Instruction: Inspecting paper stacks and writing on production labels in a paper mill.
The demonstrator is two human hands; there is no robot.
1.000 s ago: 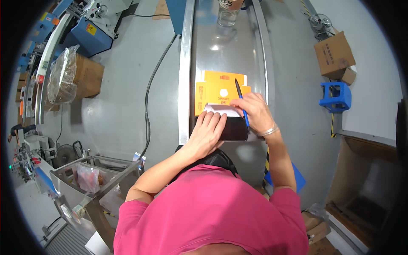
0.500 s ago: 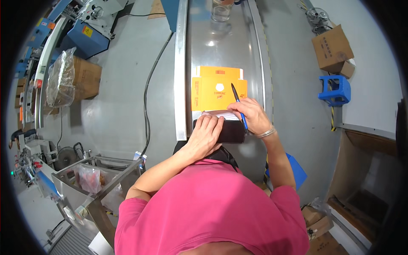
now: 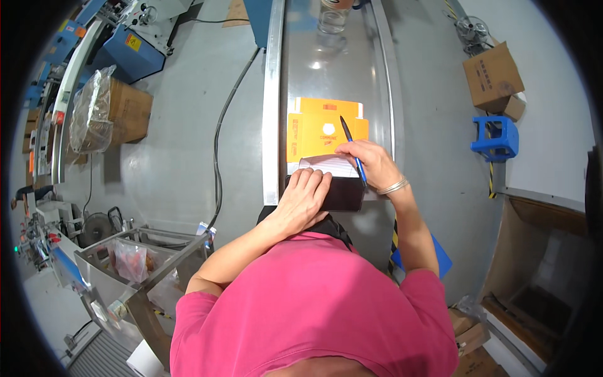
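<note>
My left hand lies with its fingers flat over the left part of a black smartphone, fingertips on the near edge of a sheet of lined paper. In my right hand is a blue-and-black pen, held at a slant with one end pointing away from me. The right fingertips are at the paper's far right corner. Beyond the paper lies a flat, unfolded orange-yellow carton with white tabs. Its near edge meets the paper in a curve.
All this rests on a long metal-edged table. A clear glass jar stands at its far end. To the right are a blue stool and a cardboard box. On the left, a metal-framed cart and a cable on the floor.
More of the lined paper now shows between the phone and the carton. My right hand, with the pen, has shifted slightly away from me. My left hand stays in place.
</note>
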